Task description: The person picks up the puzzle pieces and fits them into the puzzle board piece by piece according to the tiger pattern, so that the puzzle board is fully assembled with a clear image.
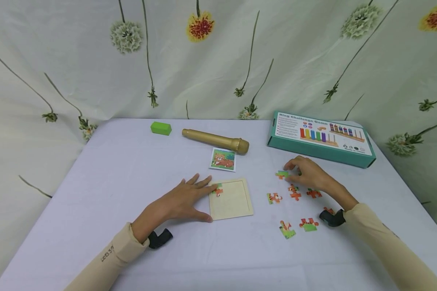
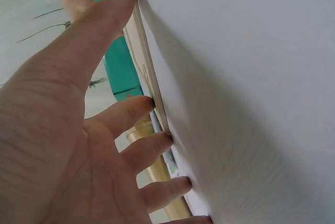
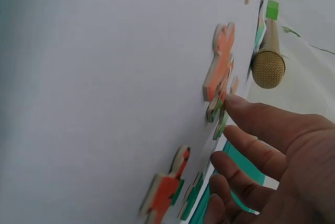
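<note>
My left hand (image 1: 185, 199) is spread flat at the left edge of a square wooden puzzle tray (image 1: 233, 204). Its index finger reaches onto an orange and green jigsaw piece (image 1: 219, 190) in the tray's upper left corner, and its thumb touches the lower left edge. On the right, my right hand (image 1: 307, 173) hovers low with bent fingers, thumb and index apart, beside a green and orange jigsaw piece (image 1: 282, 174). Just below that hand lie a tiger-striped piece (image 1: 294, 192) and a dark-edged orange piece (image 1: 314, 193). Whether its fingertips touch any piece is unclear.
More pieces, including a tiger-face piece (image 1: 274, 198) and a green-based piece (image 1: 308, 224), lie right of the tray. Behind it are a tiger picture card (image 1: 223, 160), a gold toy microphone (image 1: 215, 139) and a green block (image 1: 161, 128). A teal game box (image 1: 320, 139) stands back right.
</note>
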A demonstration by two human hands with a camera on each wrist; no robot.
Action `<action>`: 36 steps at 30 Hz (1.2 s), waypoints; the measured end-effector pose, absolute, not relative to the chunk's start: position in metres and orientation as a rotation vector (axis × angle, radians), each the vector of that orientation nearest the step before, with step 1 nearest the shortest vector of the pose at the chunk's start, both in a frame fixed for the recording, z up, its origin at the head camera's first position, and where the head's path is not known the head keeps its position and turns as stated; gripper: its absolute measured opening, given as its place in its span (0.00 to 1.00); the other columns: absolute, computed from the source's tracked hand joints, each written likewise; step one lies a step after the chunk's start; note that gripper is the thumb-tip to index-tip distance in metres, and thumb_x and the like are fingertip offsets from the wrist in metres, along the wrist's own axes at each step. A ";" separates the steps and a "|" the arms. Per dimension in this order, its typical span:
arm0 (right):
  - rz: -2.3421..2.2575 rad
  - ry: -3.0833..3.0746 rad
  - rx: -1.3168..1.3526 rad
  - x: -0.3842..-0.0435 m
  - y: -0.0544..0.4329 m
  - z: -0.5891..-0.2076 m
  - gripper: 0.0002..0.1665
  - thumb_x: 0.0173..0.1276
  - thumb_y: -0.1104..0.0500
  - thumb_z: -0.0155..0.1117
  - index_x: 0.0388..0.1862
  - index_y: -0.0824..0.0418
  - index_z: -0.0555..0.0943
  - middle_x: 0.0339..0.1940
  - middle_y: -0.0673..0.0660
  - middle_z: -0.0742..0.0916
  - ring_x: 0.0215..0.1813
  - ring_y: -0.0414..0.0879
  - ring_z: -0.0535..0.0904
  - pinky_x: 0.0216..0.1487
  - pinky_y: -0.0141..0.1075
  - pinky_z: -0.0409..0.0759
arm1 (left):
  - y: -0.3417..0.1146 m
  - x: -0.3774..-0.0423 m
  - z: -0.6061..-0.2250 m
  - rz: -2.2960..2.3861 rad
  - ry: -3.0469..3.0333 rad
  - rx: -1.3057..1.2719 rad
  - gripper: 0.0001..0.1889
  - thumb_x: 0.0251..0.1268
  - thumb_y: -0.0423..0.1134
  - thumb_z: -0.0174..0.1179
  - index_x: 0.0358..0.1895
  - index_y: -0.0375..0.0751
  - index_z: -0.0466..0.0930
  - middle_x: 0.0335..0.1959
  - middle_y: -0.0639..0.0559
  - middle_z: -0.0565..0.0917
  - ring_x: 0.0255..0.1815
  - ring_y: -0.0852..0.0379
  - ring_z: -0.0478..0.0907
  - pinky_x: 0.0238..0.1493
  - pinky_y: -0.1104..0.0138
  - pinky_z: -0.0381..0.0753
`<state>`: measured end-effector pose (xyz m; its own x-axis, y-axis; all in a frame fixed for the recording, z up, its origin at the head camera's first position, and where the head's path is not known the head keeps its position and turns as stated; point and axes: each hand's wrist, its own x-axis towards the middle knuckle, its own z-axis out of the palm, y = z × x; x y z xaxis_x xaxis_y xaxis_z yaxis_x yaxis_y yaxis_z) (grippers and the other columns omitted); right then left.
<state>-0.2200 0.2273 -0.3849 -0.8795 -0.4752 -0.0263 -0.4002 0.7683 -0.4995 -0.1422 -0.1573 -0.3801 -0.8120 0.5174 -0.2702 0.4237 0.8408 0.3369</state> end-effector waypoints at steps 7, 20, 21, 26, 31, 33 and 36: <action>-0.731 2.815 -0.698 -0.222 0.227 -0.387 0.14 0.63 0.61 0.68 0.47 0.65 0.82 0.45 0.61 0.81 0.46 0.53 0.75 0.48 0.49 0.76 | -0.158 -0.142 -0.379 0.379 2.663 0.706 0.50 0.47 0.67 0.66 0.75 0.58 0.56 0.78 0.54 0.50 0.78 0.41 0.39 0.72 0.41 0.44; -0.769 2.797 -0.698 -0.223 0.224 -0.387 0.15 0.62 0.60 0.69 0.47 0.64 0.81 0.45 0.58 0.82 0.45 0.51 0.75 0.47 0.45 0.76 | -0.157 -0.142 -0.378 0.383 2.659 0.695 0.50 0.47 0.67 0.67 0.75 0.58 0.56 0.78 0.53 0.50 0.78 0.41 0.38 0.72 0.40 0.43; -0.762 2.801 -0.703 -0.223 0.224 -0.387 0.15 0.62 0.60 0.69 0.46 0.64 0.81 0.45 0.57 0.83 0.45 0.50 0.75 0.47 0.44 0.76 | -0.157 -0.141 -0.378 0.386 2.658 0.695 0.50 0.47 0.66 0.67 0.75 0.58 0.56 0.78 0.53 0.50 0.78 0.41 0.38 0.72 0.40 0.43; -0.748 2.820 -0.710 -0.223 0.222 -0.386 0.15 0.61 0.60 0.70 0.46 0.63 0.81 0.43 0.55 0.84 0.43 0.49 0.76 0.46 0.43 0.76 | -0.157 -0.141 -0.377 0.390 2.655 0.695 0.50 0.47 0.66 0.67 0.75 0.58 0.56 0.78 0.53 0.50 0.78 0.41 0.38 0.72 0.41 0.43; -0.787 2.802 -0.689 -0.223 0.221 -0.384 0.16 0.61 0.59 0.69 0.47 0.63 0.82 0.42 0.54 0.85 0.43 0.48 0.76 0.45 0.42 0.76 | -0.157 -0.141 -0.378 0.385 2.655 0.697 0.50 0.47 0.66 0.67 0.75 0.58 0.55 0.78 0.53 0.49 0.78 0.42 0.38 0.73 0.41 0.43; -0.799 2.797 -0.693 -0.223 0.221 -0.384 0.17 0.62 0.60 0.68 0.49 0.64 0.81 0.42 0.55 0.84 0.44 0.49 0.76 0.46 0.43 0.76 | -0.157 -0.142 -0.378 0.385 2.655 0.697 0.50 0.47 0.67 0.66 0.75 0.58 0.55 0.78 0.53 0.49 0.78 0.42 0.38 0.73 0.41 0.42; -0.815 2.799 -0.704 -0.224 0.220 -0.385 0.18 0.62 0.60 0.68 0.50 0.65 0.81 0.42 0.56 0.84 0.44 0.50 0.76 0.45 0.43 0.77 | -0.157 -0.142 -0.378 0.383 2.656 0.698 0.50 0.47 0.67 0.66 0.75 0.58 0.55 0.78 0.54 0.49 0.78 0.42 0.38 0.73 0.41 0.43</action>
